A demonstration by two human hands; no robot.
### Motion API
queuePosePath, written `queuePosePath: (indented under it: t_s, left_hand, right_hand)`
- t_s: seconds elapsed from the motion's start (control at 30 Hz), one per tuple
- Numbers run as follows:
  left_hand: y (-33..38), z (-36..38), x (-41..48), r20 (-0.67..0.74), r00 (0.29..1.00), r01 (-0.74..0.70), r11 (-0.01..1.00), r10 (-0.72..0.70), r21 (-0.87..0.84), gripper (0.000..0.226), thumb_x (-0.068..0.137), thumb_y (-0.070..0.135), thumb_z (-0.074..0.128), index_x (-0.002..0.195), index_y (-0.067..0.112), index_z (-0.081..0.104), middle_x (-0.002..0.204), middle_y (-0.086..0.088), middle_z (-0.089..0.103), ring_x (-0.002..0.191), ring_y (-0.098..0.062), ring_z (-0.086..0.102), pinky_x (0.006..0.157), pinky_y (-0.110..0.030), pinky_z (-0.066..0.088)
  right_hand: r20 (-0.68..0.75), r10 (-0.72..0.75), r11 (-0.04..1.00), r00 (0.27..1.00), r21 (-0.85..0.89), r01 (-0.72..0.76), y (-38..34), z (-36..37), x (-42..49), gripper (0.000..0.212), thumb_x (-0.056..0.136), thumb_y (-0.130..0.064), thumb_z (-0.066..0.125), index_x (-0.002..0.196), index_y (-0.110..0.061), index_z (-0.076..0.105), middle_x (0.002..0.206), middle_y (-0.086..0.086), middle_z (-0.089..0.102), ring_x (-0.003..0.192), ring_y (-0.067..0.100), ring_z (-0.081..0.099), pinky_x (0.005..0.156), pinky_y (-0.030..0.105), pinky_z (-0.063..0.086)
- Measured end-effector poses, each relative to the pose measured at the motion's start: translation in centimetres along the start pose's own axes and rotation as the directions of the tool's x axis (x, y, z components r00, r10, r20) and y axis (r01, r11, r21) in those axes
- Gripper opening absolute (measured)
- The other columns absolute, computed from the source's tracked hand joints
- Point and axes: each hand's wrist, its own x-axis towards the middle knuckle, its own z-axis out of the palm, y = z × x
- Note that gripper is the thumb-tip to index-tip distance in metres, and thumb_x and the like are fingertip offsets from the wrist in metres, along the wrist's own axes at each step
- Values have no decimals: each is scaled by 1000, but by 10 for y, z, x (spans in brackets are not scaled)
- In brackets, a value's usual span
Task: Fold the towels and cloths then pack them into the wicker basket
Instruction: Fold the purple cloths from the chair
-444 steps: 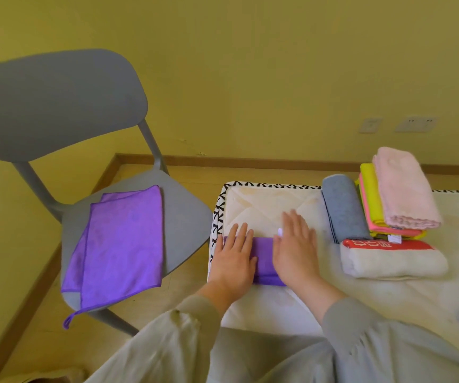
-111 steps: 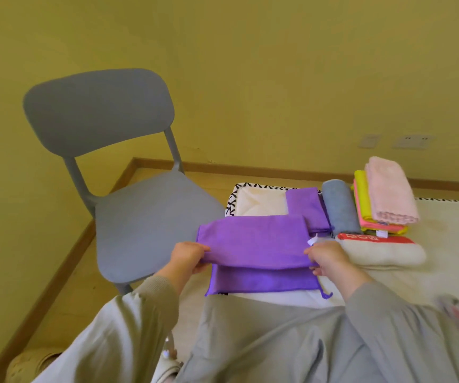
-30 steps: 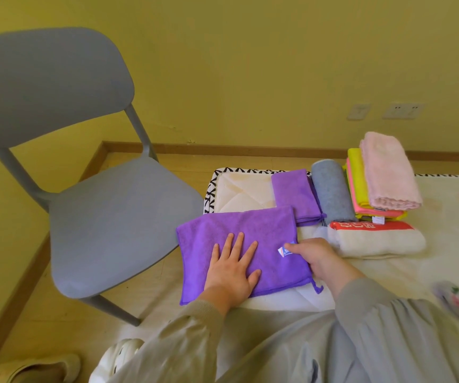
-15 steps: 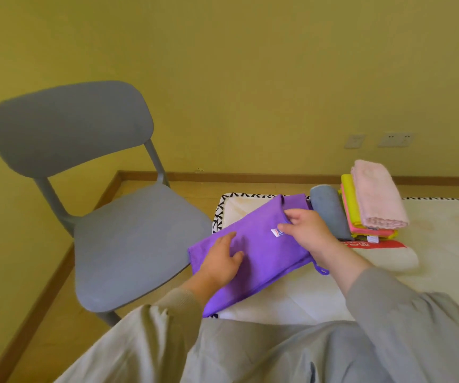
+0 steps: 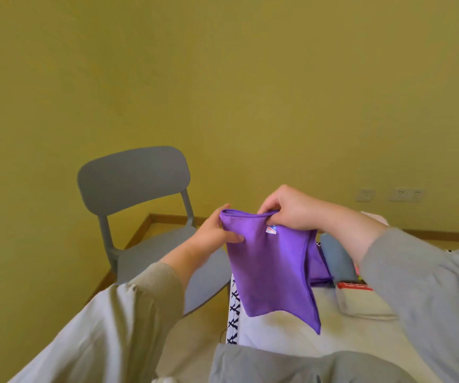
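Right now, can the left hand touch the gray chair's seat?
Probably yes: the chair seat lies close by the left hand, nothing between, though its fingers are pinching the purple cloth.

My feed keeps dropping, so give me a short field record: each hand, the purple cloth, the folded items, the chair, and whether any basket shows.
Left hand: pinches the purple cloth at its upper left corner
Right hand: grips its top edge by the white tag
Purple cloth: held up, hanging above the mat
Folded items: another purple cloth, grey towel, white towel, on the mat at right
Chair: grey, left of the mat
Basket: not in view
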Motion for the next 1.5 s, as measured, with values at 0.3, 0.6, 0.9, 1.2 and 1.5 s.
queuePosePath:
  t_s: [0.3,0.6,0.9,1.2,1.5]
  left_hand:
    - [37,-11,-39,-58,995,-80,996,79,-26,9,91,11,61,90,5,68,85,-12,63,78,-21,56,74,-30,46]
    - [55,-11,-54,-225,939,-157,908,259,389,26,92,21,60,85,-3,68,69,-7,55,64,-16,44,61,-28,36]
    - [73,-11,-69,-237,932,-154,892,274,424,33,97,27,52,84,0,66,68,-4,56,61,-18,47,60,-26,38]
    - [75,-19,-76,-287,930,-137,943,228,304,29,97,31,51,77,11,47,68,-7,34,63,-18,32,58,-28,27]
    - [77,-25,-82,-277,942,-112,957,188,268,27,97,29,53,77,11,56,67,-4,46,62,-19,43,62,-29,39]
  right_hand:
    - [7,-51,976,999,-212,51,-46,-24,-16,18,78,0,65,90,-9,74,83,4,71,72,9,56,65,25,43]
    - [-152,56,914,987,-389,-112,-49,-22,-26,12,79,-18,72,79,-6,67,64,5,52,65,19,45,53,28,30]
    - [-199,79,936,977,-322,-142,-50,-23,-34,16,77,-9,64,63,-14,57,62,4,51,64,19,44,55,29,31]
    - [-230,80,966,970,-222,-132,-54,-28,-45,18,85,-20,63,70,-11,61,63,2,50,63,19,43,56,29,30]
    - [-293,109,940,950,-280,-194,-43,-32,-49,10,81,-18,67,74,-11,66,72,8,65,66,22,55,55,27,39]
